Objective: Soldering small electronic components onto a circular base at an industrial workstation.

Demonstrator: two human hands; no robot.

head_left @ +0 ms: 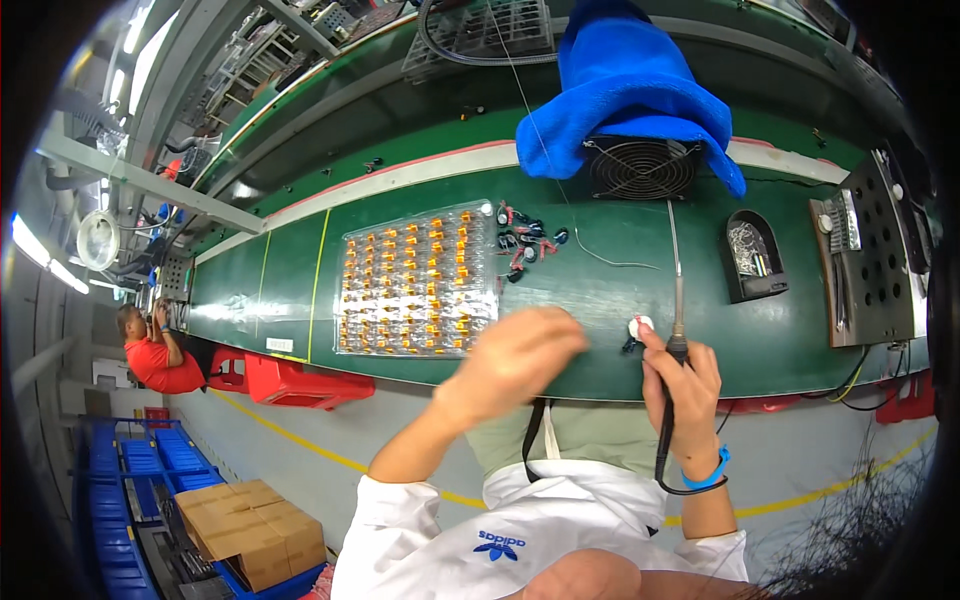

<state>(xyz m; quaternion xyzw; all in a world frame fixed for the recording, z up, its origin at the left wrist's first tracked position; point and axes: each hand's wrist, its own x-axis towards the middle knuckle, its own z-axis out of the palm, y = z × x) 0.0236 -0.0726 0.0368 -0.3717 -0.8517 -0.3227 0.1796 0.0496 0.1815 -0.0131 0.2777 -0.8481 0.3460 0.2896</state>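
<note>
My right hand is closed round the dark handle of a soldering iron, its metal tip pointing away from me. A small round white part with red and dark bits lies at the tip of my right index finger. Blurred by motion, my left hand hovers near the front edge of the bench, its fingers not clear. Beside it sits a clear plastic tray with rows of small orange parts. Several small dark parts with red wires lie right of the tray. A thin solder wire trails onto the bench.
A fan under a blue cloth stands at the back. On the right are a black holder with metal wool and a perforated metal box. Red stools stand below the bench; a person in red works far left.
</note>
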